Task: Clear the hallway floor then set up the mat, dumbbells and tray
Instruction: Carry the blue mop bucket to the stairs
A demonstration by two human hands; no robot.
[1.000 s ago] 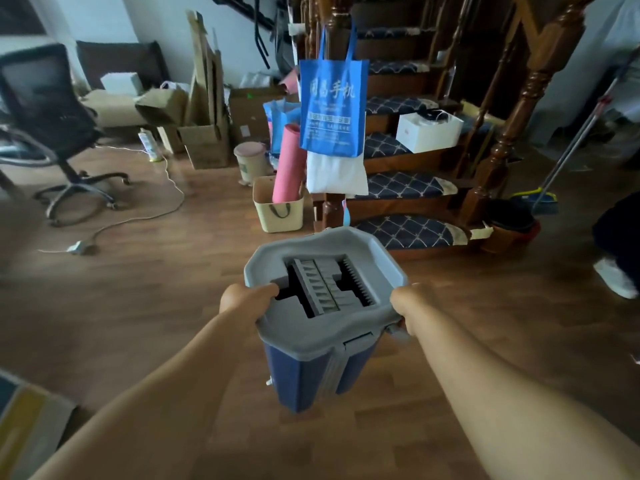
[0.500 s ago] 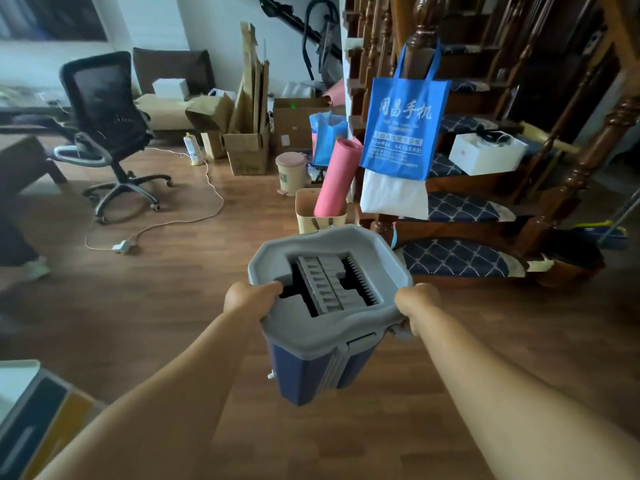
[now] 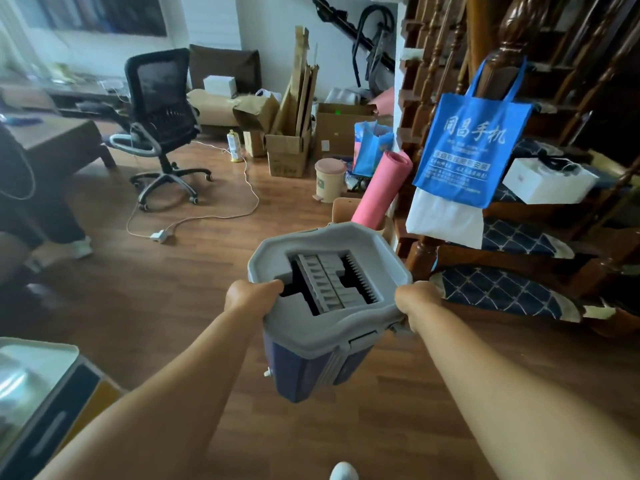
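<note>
Mop bucket (image 3: 311, 329): grey lid, navy-blue body. At 1 o'clock, pink rolled mat (image 3: 381, 188). At 2 o'clock, blue tote bag (image 3: 467, 150), white lettering. At 3 o'clock, navy stair tread (image 3: 498, 292), white diamond lattice. At 10 o'clock, black office chair (image 3: 162, 109). Brown plank floor (image 3: 173, 289).

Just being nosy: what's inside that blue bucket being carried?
Through the opening in the grey lid, the bucket shows a ribbed wringer. Below is dark; any water is hidden.

Soft, even daylight, perhaps from a window at the upper left, fills the room. Wide-angle distortion bends the edges; the left margin is dark and blurred.
</note>
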